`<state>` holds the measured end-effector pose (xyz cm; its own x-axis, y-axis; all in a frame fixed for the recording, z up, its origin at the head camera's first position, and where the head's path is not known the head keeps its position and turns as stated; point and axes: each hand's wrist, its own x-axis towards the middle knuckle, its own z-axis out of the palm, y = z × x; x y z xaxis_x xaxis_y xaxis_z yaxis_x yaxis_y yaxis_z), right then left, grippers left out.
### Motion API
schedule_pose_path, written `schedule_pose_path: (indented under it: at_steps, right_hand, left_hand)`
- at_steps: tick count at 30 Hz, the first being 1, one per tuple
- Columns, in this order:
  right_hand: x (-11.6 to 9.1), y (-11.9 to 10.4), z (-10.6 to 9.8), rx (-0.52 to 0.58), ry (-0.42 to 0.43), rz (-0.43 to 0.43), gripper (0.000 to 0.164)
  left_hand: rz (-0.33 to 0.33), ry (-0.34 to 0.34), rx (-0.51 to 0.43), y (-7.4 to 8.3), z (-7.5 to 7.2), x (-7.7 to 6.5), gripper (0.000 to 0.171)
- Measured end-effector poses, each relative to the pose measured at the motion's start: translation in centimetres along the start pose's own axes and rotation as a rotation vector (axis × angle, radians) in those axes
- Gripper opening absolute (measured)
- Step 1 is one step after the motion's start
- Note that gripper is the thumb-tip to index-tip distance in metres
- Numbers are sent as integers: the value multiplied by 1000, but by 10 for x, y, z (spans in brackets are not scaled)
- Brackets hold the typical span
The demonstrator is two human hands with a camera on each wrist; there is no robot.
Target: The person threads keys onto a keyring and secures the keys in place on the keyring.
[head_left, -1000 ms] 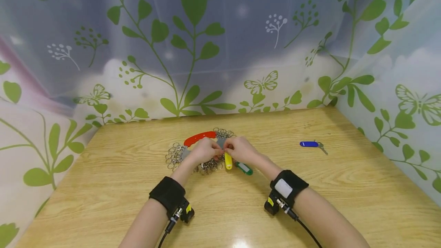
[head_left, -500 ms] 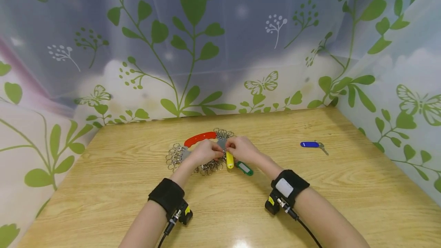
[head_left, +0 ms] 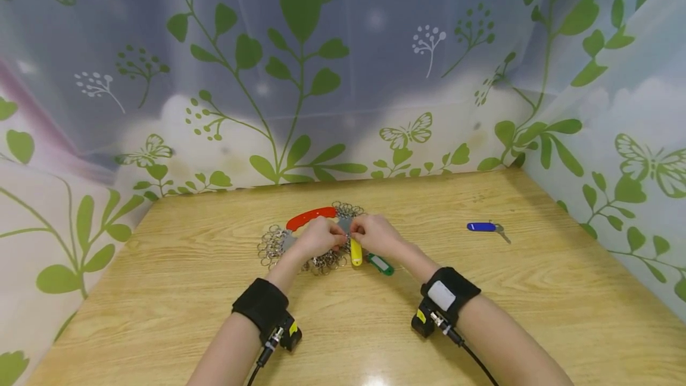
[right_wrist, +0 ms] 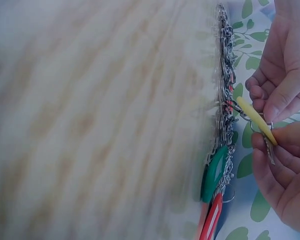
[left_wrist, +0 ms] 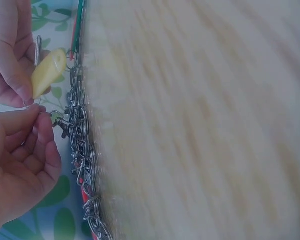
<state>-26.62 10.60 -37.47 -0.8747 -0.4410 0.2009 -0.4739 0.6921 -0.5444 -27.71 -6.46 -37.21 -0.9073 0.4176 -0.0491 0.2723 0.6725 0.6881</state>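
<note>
In the head view, a red handle belongs to a grey metal key holder hung with several small metal rings and clips. My left hand is over its middle; in the left wrist view, thumb and finger pinch a thin metal ring beside a clip. My right hand, fingertips close to the left's, pinches a yellow key tag near its ring end. A key hangs beside that tag in the right wrist view. A green key tag lies just below the right hand.
A blue key tag with a silver key lies on the wooden table to the right. A leaf-patterned curtain stands behind the table. In the right wrist view, a red piece with a white strip shows beside the green tag.
The yellow tag swings slightly between the frames, right and then back left. Both hands stay together over the key holder with only small finger movements.
</note>
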Motion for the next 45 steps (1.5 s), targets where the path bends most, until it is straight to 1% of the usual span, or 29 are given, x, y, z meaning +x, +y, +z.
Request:
schedule_pose_path:
  at_steps: [5, 11, 19, 23, 26, 32, 34, 38, 42, 45]
  right_hand:
    - [-2, -2, 0, -34, -2, -6, 7]
    - [-2, -4, 0, -77, -11, -32, 7]
    - [-3, -3, -4, -14, -21, 21, 7]
    - [-3, -3, -5, -5, -9, 13, 7]
    - [-3, -3, -3, -7, -16, 9, 7]
    - [-2, -4, -2, -12, -13, 2, 7]
    - [-2, -4, -2, -23, -8, -5, 7]
    - [-2, -6, -1, -52, -24, -24, 6]
    - [-2, -8, -1, -57, -36, -41, 6]
    - [-2, -7, -1, -60, -35, -45, 7]
  left_hand:
    - [4, 10, -3, -1, 1, 1, 15]
    - [11, 18, -32, -1, 1, 2, 17]
    - [80, -12, 16, -2, 1, 2, 11]
    - [73, -18, 21, -2, 1, 2, 12]
    - [64, -21, 23, -3, 1, 2, 13]
    - [64, -7, 22, -2, -1, 3, 14]
    - [72, -6, 21, -1, -1, 3, 14]
    - [68, -10, 27, -2, -1, 2, 17]
    - [48, -5, 35, -3, -2, 0, 18]
    - [34, -2, 22, -1, -3, -1, 16]
